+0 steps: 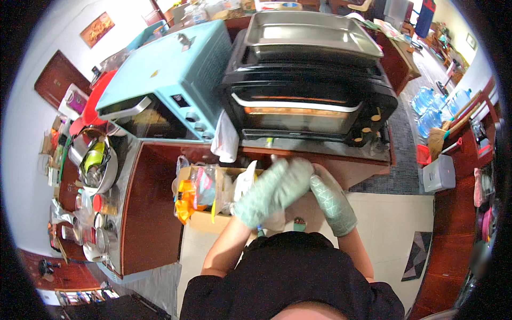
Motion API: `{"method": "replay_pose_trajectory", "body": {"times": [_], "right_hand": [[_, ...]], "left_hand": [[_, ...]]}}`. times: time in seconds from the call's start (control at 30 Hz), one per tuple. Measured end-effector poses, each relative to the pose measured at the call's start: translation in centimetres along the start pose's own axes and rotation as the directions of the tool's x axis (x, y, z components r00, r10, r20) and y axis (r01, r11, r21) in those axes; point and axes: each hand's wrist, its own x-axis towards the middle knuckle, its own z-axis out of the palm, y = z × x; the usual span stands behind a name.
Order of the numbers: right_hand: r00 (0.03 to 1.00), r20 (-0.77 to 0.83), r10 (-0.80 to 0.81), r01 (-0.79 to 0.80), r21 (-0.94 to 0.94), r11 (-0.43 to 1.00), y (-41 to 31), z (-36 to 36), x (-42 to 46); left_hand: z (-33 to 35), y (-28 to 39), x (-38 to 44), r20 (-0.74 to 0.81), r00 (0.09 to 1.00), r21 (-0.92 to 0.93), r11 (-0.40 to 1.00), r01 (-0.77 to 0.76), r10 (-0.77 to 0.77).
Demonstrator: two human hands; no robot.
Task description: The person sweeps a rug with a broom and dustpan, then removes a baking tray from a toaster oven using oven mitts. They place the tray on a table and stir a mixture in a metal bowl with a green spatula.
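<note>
Both hands wear pale green quilted oven mitts and are held in front of my chest. My left hand (274,192), blurred by motion, reaches across so that its mitt tip meets or overlaps the top of the other mitt. My right hand (334,204) points upward in its mitt, which carries a light line pattern. The mitts hide all the fingers. Before me on the counter stands a black countertop oven (248,92) with its door closed. Browned food (296,112) shows through its glass below the door handle. A shallow metal pan (308,34) rests on top.
A light blue oven (160,76) stands left of the black one, with a white cloth (225,140) hanging between them. Below is a cardboard box (208,222) of bags. Bowls and jars (106,204) crowd the left counter. Water bottles (430,120) and brooms (436,142) stand at right.
</note>
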Motion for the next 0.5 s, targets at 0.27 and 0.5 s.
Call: {"method": "replay_pose_trajectory", "body": {"times": [0.27,0.5], "right_hand": [[0.962,0.166,0.218,-0.229,0.051,0.972,0.9,13.2,-0.1],[0.935,0.234,-0.265,0.347,-0.468,0.813,0.2,25.4,4.7]], "left_hand": [[-7.9,2.9,-14.5,-0.038,0.966,0.295,0.927,-0.234,0.256],[-20.5,9.3,-23.6,-0.234,0.838,-0.108,0.843,-0.527,0.494]]}}
